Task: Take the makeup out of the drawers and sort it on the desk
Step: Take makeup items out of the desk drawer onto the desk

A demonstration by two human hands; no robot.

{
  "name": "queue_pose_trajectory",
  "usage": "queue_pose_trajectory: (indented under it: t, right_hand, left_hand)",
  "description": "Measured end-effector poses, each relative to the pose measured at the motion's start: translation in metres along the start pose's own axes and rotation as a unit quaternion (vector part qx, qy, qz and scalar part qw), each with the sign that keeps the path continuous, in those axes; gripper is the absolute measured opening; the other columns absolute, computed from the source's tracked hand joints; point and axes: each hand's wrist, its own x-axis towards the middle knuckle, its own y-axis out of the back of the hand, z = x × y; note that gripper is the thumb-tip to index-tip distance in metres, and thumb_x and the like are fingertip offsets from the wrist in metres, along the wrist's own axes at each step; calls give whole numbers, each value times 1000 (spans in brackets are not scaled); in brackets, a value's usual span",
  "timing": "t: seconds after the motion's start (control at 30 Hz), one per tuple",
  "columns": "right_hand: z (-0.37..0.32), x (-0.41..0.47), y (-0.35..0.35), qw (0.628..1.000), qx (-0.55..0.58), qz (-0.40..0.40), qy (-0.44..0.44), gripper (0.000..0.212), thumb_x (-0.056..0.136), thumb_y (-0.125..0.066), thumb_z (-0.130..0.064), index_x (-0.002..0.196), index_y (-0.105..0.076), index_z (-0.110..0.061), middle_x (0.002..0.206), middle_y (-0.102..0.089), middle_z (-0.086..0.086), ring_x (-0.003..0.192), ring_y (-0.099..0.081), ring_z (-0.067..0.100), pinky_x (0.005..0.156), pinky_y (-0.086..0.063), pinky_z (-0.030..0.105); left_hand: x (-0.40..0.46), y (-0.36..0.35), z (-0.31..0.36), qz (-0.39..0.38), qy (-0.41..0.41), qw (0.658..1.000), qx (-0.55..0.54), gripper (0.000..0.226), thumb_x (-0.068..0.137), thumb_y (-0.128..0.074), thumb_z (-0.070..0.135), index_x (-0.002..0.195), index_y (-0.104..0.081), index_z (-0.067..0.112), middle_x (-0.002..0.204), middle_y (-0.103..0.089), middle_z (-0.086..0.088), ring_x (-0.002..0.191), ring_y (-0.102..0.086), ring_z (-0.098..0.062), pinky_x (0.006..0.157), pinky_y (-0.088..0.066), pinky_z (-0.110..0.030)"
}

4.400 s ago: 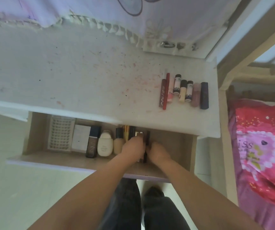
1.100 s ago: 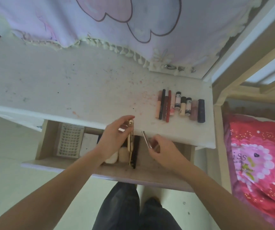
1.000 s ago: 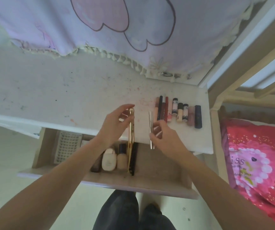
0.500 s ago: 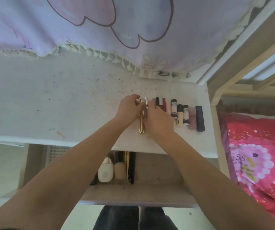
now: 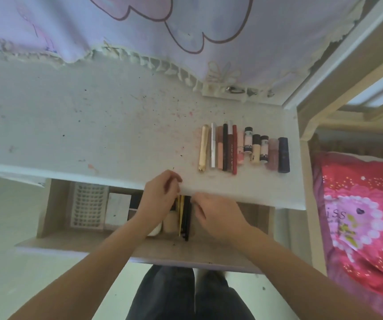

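a person's two hands reach over the front edge of a stained white desk [image 5: 93, 125] into an open drawer [image 5: 54, 229] below it; the left hand [image 5: 160, 199] has its fingers curled loosely near the desk edge, the right hand [image 5: 218, 215] has its fingers bent toward a bundle of slim gold and black sticks [image 5: 184, 218] lying in the drawer, and whether either hand has hold of anything cannot be told. beside the sticks sit a beige bottle [image 5: 171, 224], a white box [image 5: 117, 209] and a white lattice tray [image 5: 89, 206]. on the desk's right part a row of makeup lies side by side: a gold tube [image 5: 203, 147], a silver tube [image 5: 213, 145], pink, black and red sticks, small capped bottles and a dark blue tube [image 5: 283, 154]. a pink bedspread [image 5: 359, 215] lies at right
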Motion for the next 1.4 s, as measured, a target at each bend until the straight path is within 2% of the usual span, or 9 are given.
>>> queue_pose_trajectory:
  t: [0.13,0.37,0.63,0.83,0.93,1.03,1.13,1.23,1.4]
  right_hand:
    - [16,-5,-63,980,1,-141,-138,22,98,-37,-27,100,-55,-13,99,-64,13,89,-61,32,71,-47,36]
    - [26,28,-116,951,96,-83,-281,28,97,-42,-33,106,-57,-11,103,-64,12,93,-62,29,70,-42,29]
    - [40,27,-122,936,69,-84,-333,24,97,-43,-25,103,-61,-10,106,-65,14,96,-63,30,70,-44,31]
    - [55,7,-107,932,29,-83,-352,23,95,-46,-23,108,-58,-7,114,-62,15,106,-60,32,79,-46,33]
    - [62,-1,-97,934,24,-88,-346,24,93,-48,-21,111,-56,-7,117,-61,15,108,-59,31,82,-47,34]
    - [62,-7,-82,945,25,-91,-313,23,91,-52,-25,108,-55,-10,111,-63,13,103,-61,30,74,-45,31]
    - [57,-15,-60,959,27,-122,-256,8,87,-54,-23,90,-54,-16,96,-64,11,88,-61,28,64,-39,25]
    - [49,-31,-36,964,33,-165,-206,22,86,-55,-25,69,-41,-24,74,-53,-1,67,-52,18,52,-35,25]
    - [26,-51,10,980,67,-161,-97,27,87,-57,-29,70,-38,-38,74,-50,-15,66,-50,1,54,-32,12]
  left_hand:
    - [-31,-32,-40,-75,2,987,142,15,95,-47,21,102,-60,20,86,-65,3,75,-60,-13,72,-53,-34]
    - [-17,-76,-79,-107,94,960,239,24,98,-40,22,109,-58,12,96,-67,-11,87,-63,-27,69,-49,-35]
    - [-8,-101,-74,-122,41,920,370,24,97,-44,31,111,-52,12,98,-67,-9,86,-66,-28,69,-49,-34]
    - [-3,-113,-65,-150,78,885,434,22,93,-43,7,113,-52,12,102,-67,-9,89,-66,-29,79,-51,-38]
    - [-5,-113,-62,-150,110,889,419,18,94,-45,15,109,-55,16,102,-67,-6,91,-65,-26,84,-48,-38]
    - [-9,-104,-56,-161,113,915,352,16,93,-47,26,103,-55,17,99,-67,-6,90,-63,-26,84,-48,-38]
    - [-25,-79,-50,-172,91,953,232,16,92,-50,25,101,-55,13,97,-64,-10,91,-61,-28,82,-51,-38]
    - [-49,-49,-44,-167,48,970,169,16,93,-52,20,106,-56,13,103,-61,-7,93,-60,-21,81,-50,-31]
    - [-68,-1,-26,-79,-21,993,87,9,92,-55,20,100,-59,20,94,-59,6,83,-56,-4,77,-50,-23]
